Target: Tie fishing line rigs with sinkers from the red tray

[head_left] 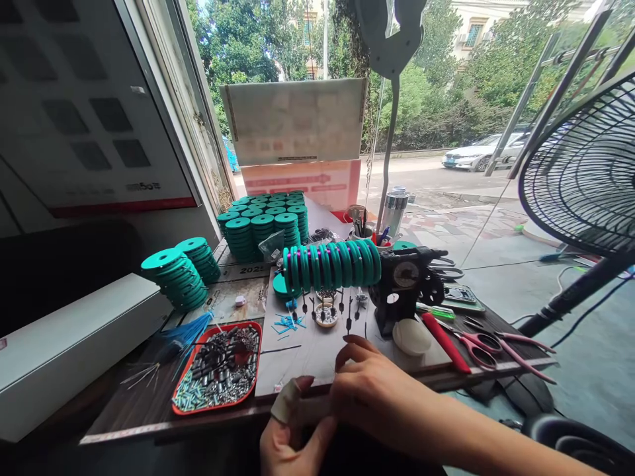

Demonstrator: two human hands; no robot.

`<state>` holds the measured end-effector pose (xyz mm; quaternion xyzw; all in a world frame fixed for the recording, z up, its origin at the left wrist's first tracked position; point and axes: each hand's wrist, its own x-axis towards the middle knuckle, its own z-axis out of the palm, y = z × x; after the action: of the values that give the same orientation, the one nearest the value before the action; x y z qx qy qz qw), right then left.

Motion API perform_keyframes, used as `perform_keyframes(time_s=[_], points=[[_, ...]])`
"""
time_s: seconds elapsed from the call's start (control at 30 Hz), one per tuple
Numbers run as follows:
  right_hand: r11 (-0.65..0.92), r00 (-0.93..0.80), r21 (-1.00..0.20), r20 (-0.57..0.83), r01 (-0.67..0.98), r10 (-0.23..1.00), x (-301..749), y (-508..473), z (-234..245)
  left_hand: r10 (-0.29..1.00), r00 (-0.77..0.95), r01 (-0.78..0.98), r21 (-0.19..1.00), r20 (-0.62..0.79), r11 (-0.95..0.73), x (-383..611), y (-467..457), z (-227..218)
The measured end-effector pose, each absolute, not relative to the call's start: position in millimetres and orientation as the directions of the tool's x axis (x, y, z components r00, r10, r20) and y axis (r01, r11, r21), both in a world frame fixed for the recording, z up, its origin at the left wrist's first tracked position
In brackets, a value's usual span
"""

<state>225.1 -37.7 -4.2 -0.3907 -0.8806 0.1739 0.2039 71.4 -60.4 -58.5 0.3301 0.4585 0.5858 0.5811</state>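
My left hand (292,433), with a pale wrap on one finger, is held low at the table's front edge. Its fingers are curled toward my right hand (364,387), and the two meet. My right hand's fingers are bent and pressed together; what either hand holds, if anything, is hidden or too small to name. Beyond them a row of teal foam spools (332,264) sits on a black hand-cranked machine (404,284). Short dark lines with small black pieces (348,324) hang below the spools. A small round dish (326,316) of tiny pale parts stands behind them.
At left lies a red-rimmed tray (258,360) of metal parts, near blue strands (191,334). Teal spool stacks (173,277) stand behind it. On the right are a white rounded object (413,337), red-handled scissors (479,350), pliers (526,357) and a black fan (590,172).
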Motion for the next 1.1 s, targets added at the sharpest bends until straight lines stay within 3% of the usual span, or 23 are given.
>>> perform_keyframes(time_s=[0.17, 0.3, 0.37, 0.67, 0.9, 1.1], points=[[0.668, -0.634, -0.438, 0.247, 0.601, 0.733, 226, -37, -2, 0.99, -0.049, -0.334, 0.936, -0.136, 0.112, 66, -55, -65], [0.682, -0.668, -0.425, 0.21, 0.595, 0.714, 230, -38, 1, 0.917, 0.386, -0.2, 0.962, -0.097, 0.186, 56, -46, -58], [0.696, -0.687, -0.407, 0.198, 0.591, 0.699, 232, -39, 2, 0.856, 0.507, -0.145, 0.969, -0.101, 0.201, 53, -43, -52], [0.747, -0.733, -0.371, 0.211, 0.552, 0.646, 241, -38, -8, 0.799, 0.55, -0.048, 0.946, -0.244, 0.322, 63, -44, -38], [0.748, -0.745, -0.429, 0.219, 0.506, 0.63, 245, -39, -10, 0.767, 0.586, -0.048, 0.934, -0.261, 0.354, 65, -48, -49], [0.76, -0.768, -0.391, 0.175, 0.519, 0.616, 246, -38, -14, 0.782, 0.547, -0.059, 0.918, -0.299, 0.392, 65, -51, -50]])
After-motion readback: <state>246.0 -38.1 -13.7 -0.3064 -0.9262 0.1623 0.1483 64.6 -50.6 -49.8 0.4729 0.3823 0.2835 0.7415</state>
